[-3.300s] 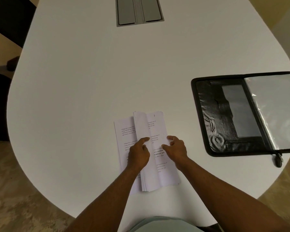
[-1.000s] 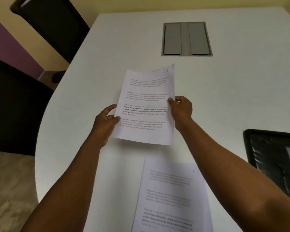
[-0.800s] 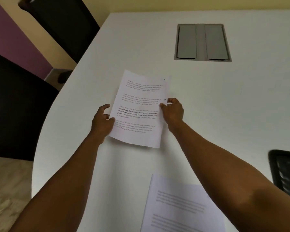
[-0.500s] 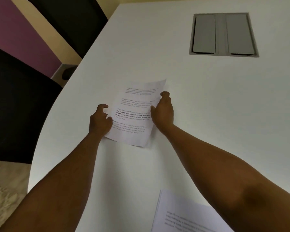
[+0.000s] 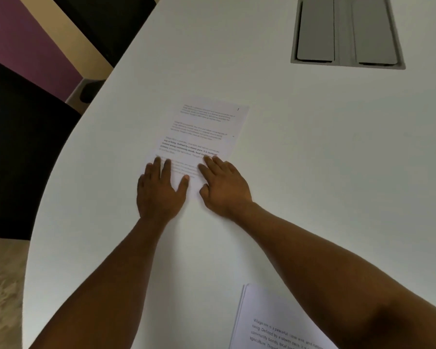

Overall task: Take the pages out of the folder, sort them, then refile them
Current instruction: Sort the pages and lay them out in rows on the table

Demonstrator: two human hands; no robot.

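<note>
Both hands — left hand, right hand — lie spread flat on the printed page at mid-frame, pressing it to the white counter. A single sheet is likely light, limp and slippery — best lifted by an edge or corner.

I'm seeing a white page with grey and bold black print lying on a white table, grey hatch, purple wall.

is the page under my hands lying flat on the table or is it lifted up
Flat. The page lies spread on the table, no edge raised, with the left hand and right hand resting open on its near end.
</note>
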